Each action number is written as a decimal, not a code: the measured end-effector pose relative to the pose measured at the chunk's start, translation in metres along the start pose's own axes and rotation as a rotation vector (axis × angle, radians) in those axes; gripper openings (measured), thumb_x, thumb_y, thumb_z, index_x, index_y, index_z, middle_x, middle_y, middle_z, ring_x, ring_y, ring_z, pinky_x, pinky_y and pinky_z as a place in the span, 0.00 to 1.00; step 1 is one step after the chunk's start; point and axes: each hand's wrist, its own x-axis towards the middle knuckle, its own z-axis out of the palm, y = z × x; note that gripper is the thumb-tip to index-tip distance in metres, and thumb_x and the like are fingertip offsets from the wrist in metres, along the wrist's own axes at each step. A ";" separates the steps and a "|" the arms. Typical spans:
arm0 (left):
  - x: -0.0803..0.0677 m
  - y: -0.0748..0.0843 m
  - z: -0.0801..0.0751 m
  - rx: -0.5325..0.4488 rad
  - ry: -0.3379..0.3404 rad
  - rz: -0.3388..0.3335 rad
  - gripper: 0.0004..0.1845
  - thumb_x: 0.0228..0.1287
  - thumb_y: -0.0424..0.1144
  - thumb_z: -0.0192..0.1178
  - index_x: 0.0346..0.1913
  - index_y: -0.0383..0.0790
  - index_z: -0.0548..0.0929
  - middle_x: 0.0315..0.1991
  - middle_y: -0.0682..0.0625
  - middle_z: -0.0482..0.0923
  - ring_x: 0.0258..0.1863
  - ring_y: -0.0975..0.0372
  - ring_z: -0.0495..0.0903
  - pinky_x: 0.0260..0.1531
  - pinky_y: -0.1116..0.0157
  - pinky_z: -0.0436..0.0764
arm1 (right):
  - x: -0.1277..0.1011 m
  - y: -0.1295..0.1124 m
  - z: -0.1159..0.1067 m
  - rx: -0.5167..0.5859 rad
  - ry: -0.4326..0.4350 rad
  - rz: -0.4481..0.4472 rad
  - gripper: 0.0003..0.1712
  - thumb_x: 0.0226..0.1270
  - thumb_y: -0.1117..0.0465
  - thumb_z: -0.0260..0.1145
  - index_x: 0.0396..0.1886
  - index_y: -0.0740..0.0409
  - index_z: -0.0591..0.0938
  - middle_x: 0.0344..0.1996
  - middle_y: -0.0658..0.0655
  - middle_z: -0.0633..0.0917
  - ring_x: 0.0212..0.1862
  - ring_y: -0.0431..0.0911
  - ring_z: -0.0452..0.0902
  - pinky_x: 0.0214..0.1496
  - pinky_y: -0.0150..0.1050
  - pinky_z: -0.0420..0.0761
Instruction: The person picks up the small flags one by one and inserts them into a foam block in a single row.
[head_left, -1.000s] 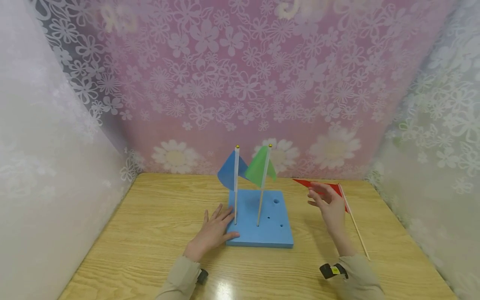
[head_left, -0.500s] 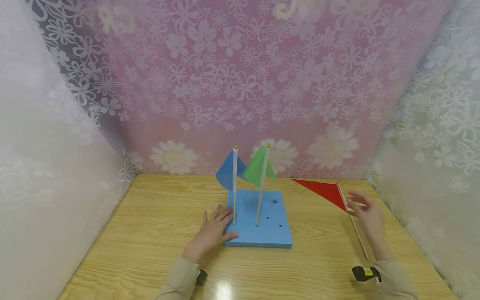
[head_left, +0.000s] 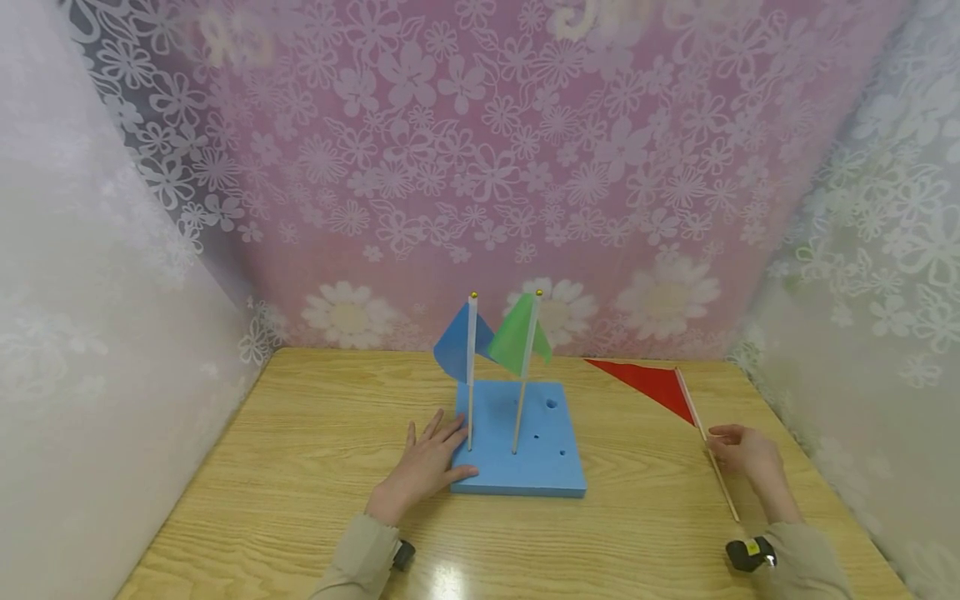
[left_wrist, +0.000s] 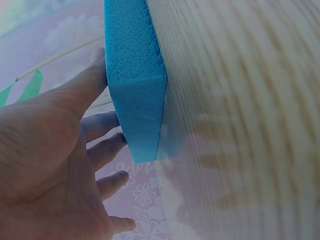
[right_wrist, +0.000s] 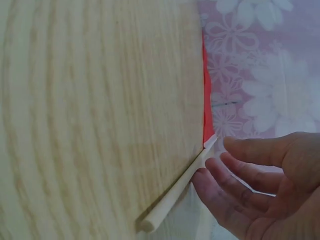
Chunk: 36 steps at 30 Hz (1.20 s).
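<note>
Left hand [head_left: 423, 467] lies flat with fingers spread, pressing the left edge of the blue foam block [head_left: 543, 467] mid-table. Right hand [head_left: 746, 457] is down at the red flag [head_left: 652, 385], fingers loosely curled against its thin pale stick [right_wrist: 175, 192]. Looks like touching rather than gripping, hard to say for sure. The flag lies flat near the wooden table's [head_left: 300, 467] right edge, bare wood between it and the block. The blue flag [head_left: 455, 343] and green flag [head_left: 517, 337] stand upright in the foam.

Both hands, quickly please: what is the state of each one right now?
Left hand: open, fingers flat, resting against the blue foam block.
Right hand: fingers curled at the red flag's stick; a closed grip cannot be told.
</note>
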 end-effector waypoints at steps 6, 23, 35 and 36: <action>-0.001 0.002 -0.002 -0.010 -0.002 -0.004 0.38 0.68 0.54 0.65 0.74 0.37 0.70 0.77 0.41 0.62 0.78 0.39 0.51 0.66 0.25 0.47 | 0.003 0.003 -0.003 -0.091 -0.052 0.031 0.27 0.68 0.61 0.68 0.55 0.82 0.77 0.38 0.68 0.88 0.30 0.43 0.85 0.33 0.38 0.85; -0.002 0.005 -0.005 0.006 -0.005 -0.007 0.38 0.68 0.54 0.65 0.74 0.37 0.70 0.76 0.40 0.62 0.78 0.39 0.52 0.66 0.25 0.48 | 0.005 0.000 0.003 -0.118 -0.075 0.054 0.25 0.62 0.65 0.67 0.51 0.83 0.79 0.28 0.58 0.88 0.26 0.41 0.84 0.32 0.38 0.83; -0.002 0.005 -0.005 -0.005 -0.009 -0.011 0.38 0.68 0.53 0.64 0.74 0.37 0.69 0.77 0.40 0.62 0.78 0.39 0.51 0.66 0.25 0.48 | -0.004 -0.007 0.002 -0.011 -0.033 0.012 0.26 0.69 0.66 0.63 0.59 0.83 0.75 0.39 0.70 0.88 0.30 0.41 0.86 0.32 0.35 0.85; -0.002 0.005 -0.004 -0.006 -0.009 -0.011 0.38 0.68 0.53 0.64 0.74 0.37 0.69 0.77 0.40 0.62 0.78 0.39 0.51 0.66 0.25 0.48 | -0.004 -0.007 0.003 0.002 -0.022 0.005 0.26 0.71 0.66 0.63 0.60 0.83 0.74 0.41 0.72 0.87 0.30 0.41 0.86 0.32 0.35 0.86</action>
